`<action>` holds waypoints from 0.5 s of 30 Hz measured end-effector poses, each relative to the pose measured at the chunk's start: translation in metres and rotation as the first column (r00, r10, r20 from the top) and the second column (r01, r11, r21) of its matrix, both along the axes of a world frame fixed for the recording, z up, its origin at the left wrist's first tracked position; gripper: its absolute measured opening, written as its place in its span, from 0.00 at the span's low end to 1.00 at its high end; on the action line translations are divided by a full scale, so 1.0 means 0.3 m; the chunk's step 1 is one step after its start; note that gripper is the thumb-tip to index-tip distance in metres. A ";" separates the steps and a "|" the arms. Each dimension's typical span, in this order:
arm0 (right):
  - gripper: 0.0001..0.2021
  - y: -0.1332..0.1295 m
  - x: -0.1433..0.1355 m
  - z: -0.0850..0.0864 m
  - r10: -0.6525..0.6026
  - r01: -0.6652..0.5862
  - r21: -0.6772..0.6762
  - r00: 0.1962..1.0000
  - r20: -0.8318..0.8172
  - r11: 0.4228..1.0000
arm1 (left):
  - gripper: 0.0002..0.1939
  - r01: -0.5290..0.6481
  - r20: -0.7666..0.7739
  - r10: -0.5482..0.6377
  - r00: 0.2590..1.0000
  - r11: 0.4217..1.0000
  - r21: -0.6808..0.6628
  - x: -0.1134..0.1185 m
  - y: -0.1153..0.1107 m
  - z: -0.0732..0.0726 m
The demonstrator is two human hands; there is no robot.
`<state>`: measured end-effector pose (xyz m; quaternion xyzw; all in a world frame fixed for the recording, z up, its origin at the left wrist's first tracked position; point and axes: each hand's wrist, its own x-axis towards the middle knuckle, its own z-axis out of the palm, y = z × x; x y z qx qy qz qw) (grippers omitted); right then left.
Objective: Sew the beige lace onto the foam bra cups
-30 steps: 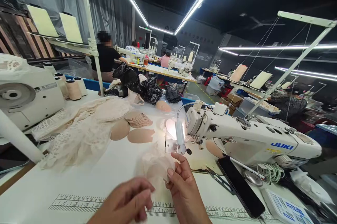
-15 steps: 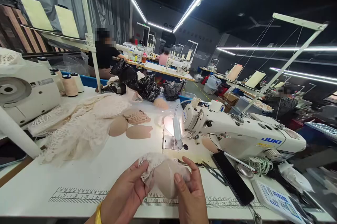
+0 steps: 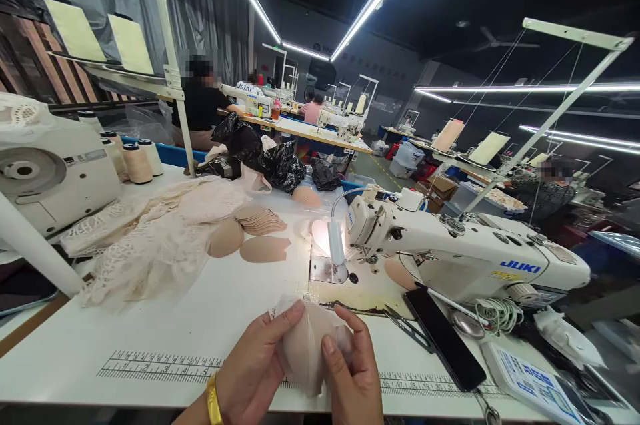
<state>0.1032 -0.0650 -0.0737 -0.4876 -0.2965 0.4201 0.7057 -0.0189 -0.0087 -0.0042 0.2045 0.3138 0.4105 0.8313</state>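
Clearly, 2 hands [image 3: 255, 364] [image 3: 354, 372] hold fabric [image 3: 304, 344] near the table's edge [image 3: 100, 399].

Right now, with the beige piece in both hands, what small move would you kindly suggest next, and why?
Perhaps smooth the beige piece gently, since lines that look like creases run down its front, and the left hand and right hand hold it from either side.
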 end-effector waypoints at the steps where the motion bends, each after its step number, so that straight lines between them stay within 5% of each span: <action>1: 0.31 0.002 0.002 0.003 0.013 -0.013 -0.004 1.000 -0.027 1.000 | 0.23 0.006 0.001 -0.006 1.000 1.000 -0.011 0.002 0.002 0.000; 15: 0.25 0.011 0.031 0.008 0.000 0.002 -0.051 1.000 0.030 0.999 | 0.27 0.036 -0.037 -0.038 0.999 0.999 -0.039 0.018 0.009 -0.003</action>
